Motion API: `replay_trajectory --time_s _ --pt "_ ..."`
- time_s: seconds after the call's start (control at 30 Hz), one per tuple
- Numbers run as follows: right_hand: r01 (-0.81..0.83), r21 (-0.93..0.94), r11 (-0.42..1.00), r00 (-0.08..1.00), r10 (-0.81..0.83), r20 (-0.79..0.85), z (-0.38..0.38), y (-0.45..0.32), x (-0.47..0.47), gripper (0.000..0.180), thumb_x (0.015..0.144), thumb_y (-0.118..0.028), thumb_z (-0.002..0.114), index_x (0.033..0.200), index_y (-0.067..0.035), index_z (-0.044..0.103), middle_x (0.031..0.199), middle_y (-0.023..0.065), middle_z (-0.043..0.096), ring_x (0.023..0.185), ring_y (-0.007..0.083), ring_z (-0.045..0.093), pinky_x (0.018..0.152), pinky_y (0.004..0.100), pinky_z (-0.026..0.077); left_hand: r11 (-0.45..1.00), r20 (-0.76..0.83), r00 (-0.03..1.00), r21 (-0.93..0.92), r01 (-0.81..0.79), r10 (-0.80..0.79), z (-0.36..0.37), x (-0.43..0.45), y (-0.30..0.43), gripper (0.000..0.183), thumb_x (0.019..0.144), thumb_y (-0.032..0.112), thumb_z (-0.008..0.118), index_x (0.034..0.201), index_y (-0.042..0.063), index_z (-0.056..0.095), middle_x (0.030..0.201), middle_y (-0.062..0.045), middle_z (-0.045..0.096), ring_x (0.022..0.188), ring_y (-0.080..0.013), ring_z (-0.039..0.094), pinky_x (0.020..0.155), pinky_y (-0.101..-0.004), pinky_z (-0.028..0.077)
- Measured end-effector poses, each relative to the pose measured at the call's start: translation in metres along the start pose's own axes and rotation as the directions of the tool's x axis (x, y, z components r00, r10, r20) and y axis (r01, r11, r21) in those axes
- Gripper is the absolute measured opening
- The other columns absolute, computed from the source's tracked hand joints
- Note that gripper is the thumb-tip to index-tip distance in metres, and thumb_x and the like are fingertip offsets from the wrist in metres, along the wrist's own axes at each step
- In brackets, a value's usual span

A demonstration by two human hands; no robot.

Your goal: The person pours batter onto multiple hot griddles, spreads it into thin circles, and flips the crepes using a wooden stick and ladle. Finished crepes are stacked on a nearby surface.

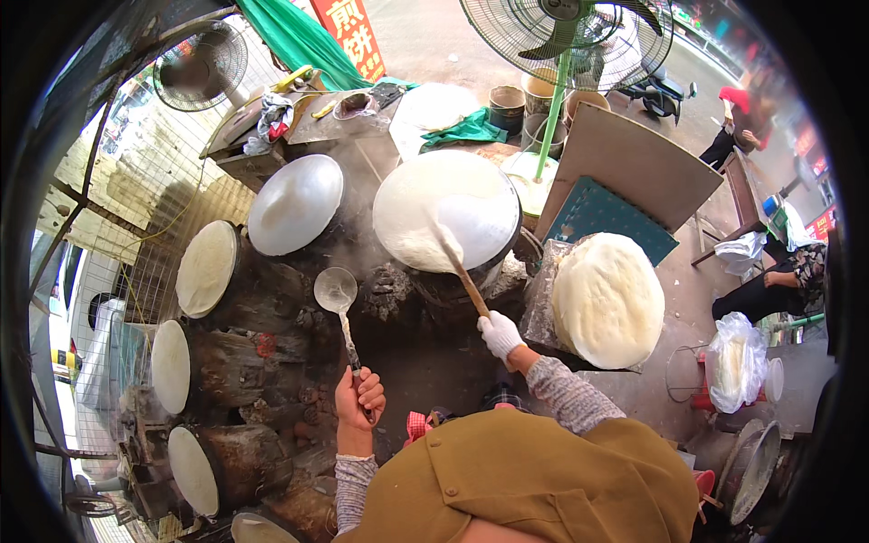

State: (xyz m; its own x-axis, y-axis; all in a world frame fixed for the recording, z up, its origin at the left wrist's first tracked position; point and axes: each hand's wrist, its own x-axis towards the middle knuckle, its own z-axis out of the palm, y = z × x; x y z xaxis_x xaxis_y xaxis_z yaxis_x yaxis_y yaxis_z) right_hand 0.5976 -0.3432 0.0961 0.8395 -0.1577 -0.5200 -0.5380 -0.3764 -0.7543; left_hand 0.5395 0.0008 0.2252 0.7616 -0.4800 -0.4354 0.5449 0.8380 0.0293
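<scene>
My left hand, bare, grips the dark handle of a metal ladle, whose batter-smeared bowl is raised over the dark gap between the stoves. In a white glove, my right hand holds a wooden spreader by its handle. The far end of that spreader rests in pale batter on the large round griddle in front of me. Batter covers the griddle's left and upper parts, while shiny metal shows at its right. Right of my gloved hand lies a stack of round flatbreads.
More round griddles on drum stoves curve down the left; one is bare metal, others carry pale pancakes. A green-poled fan stands behind the main griddle. Boards lean at right. A person in red is farther off.
</scene>
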Motion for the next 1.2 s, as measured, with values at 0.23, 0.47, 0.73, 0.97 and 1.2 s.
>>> replay_trajectory --time_s 0.23,0.47,0.73,0.97,1.2 --pt "0.305 -0.164 0.938 0.923 -0.334 -0.191 0.104 -0.053 0.013 0.037 0.104 -0.035 0.050 0.095 -0.001 0.060 0.088 0.0313 0.067 0.092 0.0520 0.065 0.078 0.0563 0.053 0.999 -0.008 0.999 0.007 0.031 -0.031 -0.006 -0.015 0.013 0.042 0.112 0.040 0.035 0.091 0.006 0.049 0.067 0.001 0.037 0.049 -0.0088 0.037 0.046 -0.0247 0.035" --pt "0.023 0.006 1.000 0.995 -0.022 -0.093 0.038 -0.022 0.011 0.040 0.101 -0.037 0.049 0.093 -0.001 0.067 0.089 0.0260 0.070 0.093 0.0470 0.066 0.083 0.0531 0.052 0.999 -0.020 0.999 0.029 0.033 -0.033 0.001 -0.026 0.015 0.043 0.112 0.041 0.036 0.091 0.006 0.050 0.065 0.002 0.036 0.048 -0.0089 0.037 0.043 -0.0240 0.033" --pt "0.041 0.206 0.978 0.993 -0.063 0.103 0.058 -0.049 -0.014 0.034 0.103 -0.036 0.049 0.089 -0.009 0.065 0.068 0.0111 0.064 0.058 0.0317 0.063 0.055 0.0444 0.050 0.999 -0.001 0.999 0.017 0.032 -0.032 0.008 -0.034 0.003 0.042 0.112 0.040 0.037 0.091 0.006 0.049 0.067 0.001 0.037 0.049 -0.0086 0.037 0.044 -0.0238 0.034" --pt "-0.184 0.255 0.949 0.982 0.163 0.100 -0.029 -0.002 -0.013 0.037 0.104 -0.038 0.047 0.086 -0.010 0.061 0.063 0.0053 0.058 0.046 0.0232 0.055 0.044 0.0402 0.045 0.999 0.013 0.999 0.009 0.043 -0.043 0.018 -0.012 -0.009 0.042 0.112 0.040 0.038 0.092 0.005 0.049 0.067 0.001 0.037 0.050 -0.0093 0.037 0.044 -0.0246 0.034" --pt "-0.202 0.390 0.898 0.945 0.075 0.317 -0.056 -0.026 -0.043 0.036 0.106 -0.042 0.047 0.088 -0.013 0.058 0.062 -0.0032 0.046 0.044 0.0112 0.042 0.039 0.0301 0.036 0.998 -0.018 0.998 0.011 0.068 -0.068 0.030 0.011 -0.028 0.040 0.112 0.039 0.038 0.092 0.006 0.049 0.067 0.001 0.037 0.049 -0.0096 0.037 0.044 -0.0246 0.034"
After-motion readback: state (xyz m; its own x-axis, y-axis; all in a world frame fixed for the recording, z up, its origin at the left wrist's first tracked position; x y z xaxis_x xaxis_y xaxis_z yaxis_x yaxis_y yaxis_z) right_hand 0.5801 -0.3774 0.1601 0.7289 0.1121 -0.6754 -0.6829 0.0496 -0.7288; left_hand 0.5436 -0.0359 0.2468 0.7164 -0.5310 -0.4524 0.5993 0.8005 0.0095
